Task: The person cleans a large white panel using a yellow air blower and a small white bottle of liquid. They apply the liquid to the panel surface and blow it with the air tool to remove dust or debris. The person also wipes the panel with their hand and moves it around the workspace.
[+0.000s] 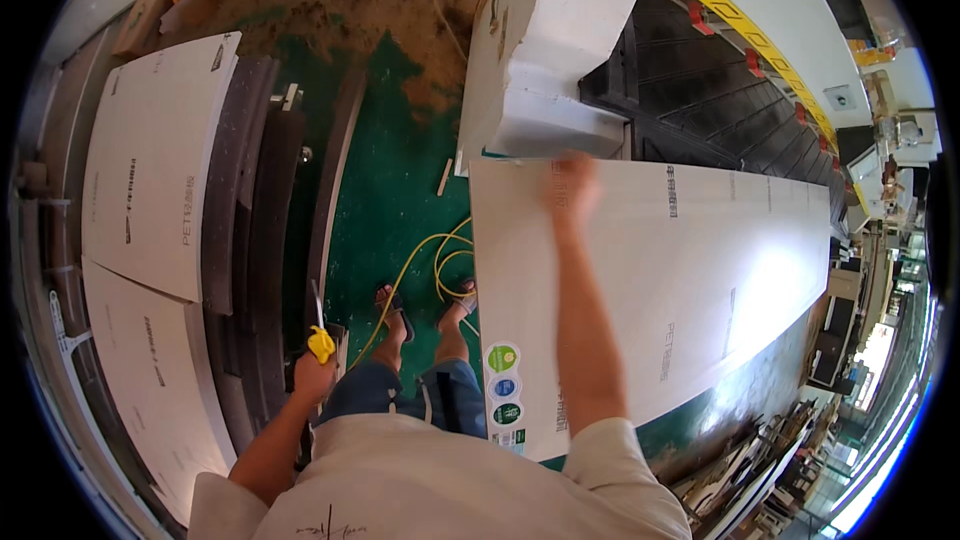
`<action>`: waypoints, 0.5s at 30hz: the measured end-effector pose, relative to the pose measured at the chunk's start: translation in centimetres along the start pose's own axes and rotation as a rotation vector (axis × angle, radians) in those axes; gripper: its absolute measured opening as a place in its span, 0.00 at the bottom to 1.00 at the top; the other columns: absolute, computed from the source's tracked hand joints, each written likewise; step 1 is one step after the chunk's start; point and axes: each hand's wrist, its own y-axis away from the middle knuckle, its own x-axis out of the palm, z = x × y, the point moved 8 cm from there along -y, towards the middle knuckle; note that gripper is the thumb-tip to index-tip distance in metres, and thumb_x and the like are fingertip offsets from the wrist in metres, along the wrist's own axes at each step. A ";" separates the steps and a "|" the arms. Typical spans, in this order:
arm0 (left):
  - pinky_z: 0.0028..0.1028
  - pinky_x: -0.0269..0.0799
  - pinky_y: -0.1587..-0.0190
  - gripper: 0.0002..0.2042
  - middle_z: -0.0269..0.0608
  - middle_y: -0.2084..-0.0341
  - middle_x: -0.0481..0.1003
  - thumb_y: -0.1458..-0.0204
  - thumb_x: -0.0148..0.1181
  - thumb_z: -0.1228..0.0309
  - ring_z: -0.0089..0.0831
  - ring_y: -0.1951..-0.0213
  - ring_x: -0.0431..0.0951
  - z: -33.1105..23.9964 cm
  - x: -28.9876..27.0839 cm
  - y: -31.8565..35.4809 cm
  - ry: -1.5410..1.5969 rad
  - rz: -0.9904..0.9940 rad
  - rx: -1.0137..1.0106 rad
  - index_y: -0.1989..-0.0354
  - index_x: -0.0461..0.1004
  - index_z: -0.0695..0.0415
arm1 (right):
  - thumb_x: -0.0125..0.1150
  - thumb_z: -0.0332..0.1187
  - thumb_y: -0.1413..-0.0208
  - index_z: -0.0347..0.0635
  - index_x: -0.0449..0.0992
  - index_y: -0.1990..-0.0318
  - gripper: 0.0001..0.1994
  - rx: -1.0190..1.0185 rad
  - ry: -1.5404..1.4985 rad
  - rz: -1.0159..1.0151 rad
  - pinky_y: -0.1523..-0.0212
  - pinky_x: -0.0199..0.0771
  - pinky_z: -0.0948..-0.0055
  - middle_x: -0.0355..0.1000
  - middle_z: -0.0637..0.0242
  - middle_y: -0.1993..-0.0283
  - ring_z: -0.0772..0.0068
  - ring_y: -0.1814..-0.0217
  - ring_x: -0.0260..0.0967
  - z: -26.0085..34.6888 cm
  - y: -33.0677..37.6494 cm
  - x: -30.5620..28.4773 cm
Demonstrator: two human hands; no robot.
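At the lower left, my left hand is closed around a yellow air blow gun with a thin metal nozzle pointing away from me. My right arm stretches forward over a large white film-covered panel. Near the panel's far edge, my right hand is smeared by motion. Its fingers cannot be made out, nor whether it touches the surface. Printed marks run across the panel, and round green and blue stickers sit at its near left corner.
A yellow hose loops over the green floor by my feet. Stacked white panels and dark boards stand on the left. Beyond the panel is a white machine with a dark slatted bed and yellow rail.
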 end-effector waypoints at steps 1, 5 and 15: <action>0.33 0.75 0.68 0.11 0.41 0.74 0.80 0.41 0.61 0.64 0.37 0.74 0.82 5.8 0.8 -1.6 -0.009 -0.047 0.015 0.62 0.76 0.62 | 0.58 0.26 0.45 0.40 0.78 0.66 0.03 -0.302 0.124 -0.009 0.57 0.75 0.55 0.75 0.56 0.64 0.50 0.58 0.73 7.4 3.1 3.2; 0.32 0.77 0.65 0.09 0.40 0.71 0.81 0.40 0.60 0.68 0.35 0.70 0.83 7.1 0.7 -1.7 0.338 0.134 -0.216 0.62 0.76 0.61 | 0.59 0.27 0.45 0.39 0.79 0.67 0.04 -0.203 0.026 0.234 0.58 0.74 0.51 0.73 0.52 0.66 0.44 0.58 0.73 14.5 4.6 7.1; 0.48 0.74 0.52 0.18 0.61 0.60 0.80 0.46 0.60 0.72 0.61 0.53 0.79 6.4 -3.9 -1.9 -0.210 -0.139 0.096 0.47 0.71 0.62 | 0.61 0.29 0.45 0.39 0.81 0.64 0.05 -0.037 0.020 -0.003 0.58 0.75 0.55 0.77 0.53 0.64 0.50 0.62 0.76 8.2 4.2 4.8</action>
